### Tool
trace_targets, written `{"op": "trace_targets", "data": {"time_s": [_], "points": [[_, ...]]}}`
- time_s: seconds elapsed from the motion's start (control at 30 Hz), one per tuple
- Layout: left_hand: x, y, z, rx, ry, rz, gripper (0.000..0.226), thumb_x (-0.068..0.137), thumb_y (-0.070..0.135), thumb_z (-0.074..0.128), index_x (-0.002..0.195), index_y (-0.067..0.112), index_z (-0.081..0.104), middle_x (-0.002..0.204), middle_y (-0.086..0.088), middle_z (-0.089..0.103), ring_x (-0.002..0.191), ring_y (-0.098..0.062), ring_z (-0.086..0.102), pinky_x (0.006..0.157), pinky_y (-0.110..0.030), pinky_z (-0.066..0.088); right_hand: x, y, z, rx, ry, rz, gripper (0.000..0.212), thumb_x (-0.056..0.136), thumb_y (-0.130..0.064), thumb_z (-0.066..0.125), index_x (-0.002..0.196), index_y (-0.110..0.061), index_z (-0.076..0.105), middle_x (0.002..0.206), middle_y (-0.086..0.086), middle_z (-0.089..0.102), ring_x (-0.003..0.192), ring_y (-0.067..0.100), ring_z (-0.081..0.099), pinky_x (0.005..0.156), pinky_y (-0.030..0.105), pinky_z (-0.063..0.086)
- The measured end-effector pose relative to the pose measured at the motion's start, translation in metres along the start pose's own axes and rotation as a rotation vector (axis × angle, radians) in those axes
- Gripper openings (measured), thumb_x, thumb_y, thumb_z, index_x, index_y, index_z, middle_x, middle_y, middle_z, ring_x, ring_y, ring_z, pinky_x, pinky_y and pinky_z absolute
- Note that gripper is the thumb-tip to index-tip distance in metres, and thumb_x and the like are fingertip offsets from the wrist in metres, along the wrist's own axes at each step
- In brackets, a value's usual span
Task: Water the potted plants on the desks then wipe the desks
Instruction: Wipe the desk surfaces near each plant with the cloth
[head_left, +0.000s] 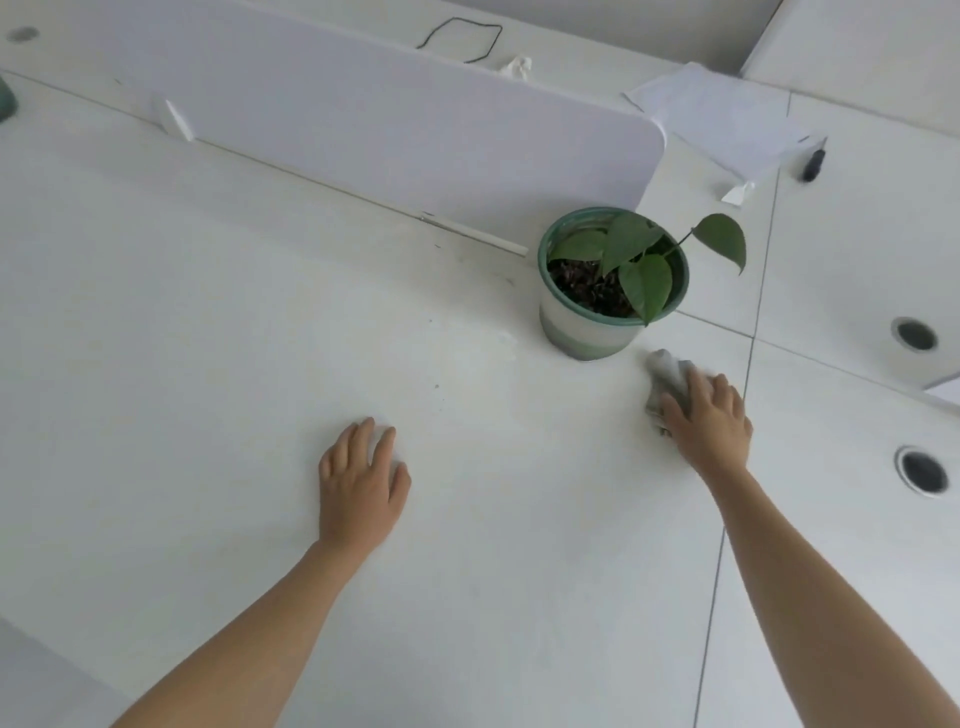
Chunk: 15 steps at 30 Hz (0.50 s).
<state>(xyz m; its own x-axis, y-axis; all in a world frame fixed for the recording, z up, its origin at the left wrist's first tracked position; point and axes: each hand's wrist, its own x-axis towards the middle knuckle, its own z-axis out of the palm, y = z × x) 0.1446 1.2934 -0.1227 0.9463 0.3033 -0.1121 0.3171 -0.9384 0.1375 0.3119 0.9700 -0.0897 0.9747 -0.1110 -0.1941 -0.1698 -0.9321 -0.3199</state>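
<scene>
The grey cloth (667, 376) lies bunched on the white desk (260, 312) just in front and to the right of the potted plant (613, 280), close to the pot's base but not clearly touching it. The right hand (711, 421) rests on top of it with fingers spread and fairly straight, pressing it down rather than clenching it. The left hand (361, 478) is released, palm down on the bare desk well to the left, holding nothing. This looks like the wiping step, and I cannot judge from here whether the soil has been watered. To wipe well, keep the palm flat so the whole cloth bears on the surface, work in overlapping strokes, and pass round the pot's foot without catching the leaf that hangs over its right rim. Shifting the pot with the free hand would let the patch beneath it be cleaned, and a few dark specks left of the pot want attention. Behind the plant stands a white divider panel (415, 130), which hides part of the desk beyond it. Loose papers (727, 114) and a dark pen-like thing (813, 163), too blurred to name, lie further right. A greenish object (6, 104) at the left edge is cut off, and how much of the cloth lies under the palm cannot be told
</scene>
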Motion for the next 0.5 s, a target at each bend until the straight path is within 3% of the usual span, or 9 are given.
{"op": "trace_targets", "data": {"time_s": [0.17, 0.3, 0.4, 0.5], "points": [[0.004, -0.001, 0.006, 0.002, 0.122, 0.018, 0.044, 0.079, 0.029, 0.038, 0.108, 0.005, 0.061, 0.115, -0.022, 0.063, 0.11, -0.033, 0.046, 0.087, -0.04, 0.03, -0.002, -0.009, 0.022, -0.111, 0.008, 0.036, 0.057, 0.093, -0.044, 0.031, 0.145, -0.026, 0.019, 0.156, 0.013, 0.008, 0.144, 0.028, -0.001, 0.116, 0.049, 0.002], [0.004, -0.001, 0.009, -0.008, 0.175, 0.032, 0.044, 0.079, 0.028, 0.037, 0.109, 0.005, 0.059, 0.115, -0.024, 0.062, 0.11, -0.032, 0.04, 0.087, -0.041, 0.029, -0.026, -0.031, 0.034, -0.173, -0.062, -0.041, 0.058, 0.093, -0.047, 0.031, 0.145, -0.025, 0.02, 0.158, 0.012, 0.005, 0.145, 0.027, -0.003, 0.116, 0.048, 0.002], [0.004, -0.001, 0.01, -0.01, 0.199, 0.033, 0.043, 0.079, 0.028, 0.038, 0.11, 0.005, 0.057, 0.116, -0.024, 0.062, 0.111, -0.032, 0.04, 0.086, -0.042, 0.029, -0.05, -0.061, 0.052, -0.197, -0.075, -0.166, 0.055, 0.092, -0.047, 0.035, 0.142, -0.024, 0.03, 0.155, 0.016, 0.016, 0.144, 0.032, 0.011, 0.114, 0.049, 0.011], [0.005, -0.001, 0.011, -0.017, 0.212, 0.037, 0.043, 0.079, 0.028, 0.038, 0.112, 0.007, 0.053, 0.116, -0.024, 0.062, 0.111, -0.032, 0.04, 0.087, -0.042, 0.029, -0.072, -0.102, 0.073, -0.215, -0.086, -0.322, 0.056, 0.082, -0.049, 0.036, 0.124, -0.018, 0.057, 0.134, 0.025, 0.051, 0.124, 0.042, 0.048, 0.096, 0.058, 0.04]]}}
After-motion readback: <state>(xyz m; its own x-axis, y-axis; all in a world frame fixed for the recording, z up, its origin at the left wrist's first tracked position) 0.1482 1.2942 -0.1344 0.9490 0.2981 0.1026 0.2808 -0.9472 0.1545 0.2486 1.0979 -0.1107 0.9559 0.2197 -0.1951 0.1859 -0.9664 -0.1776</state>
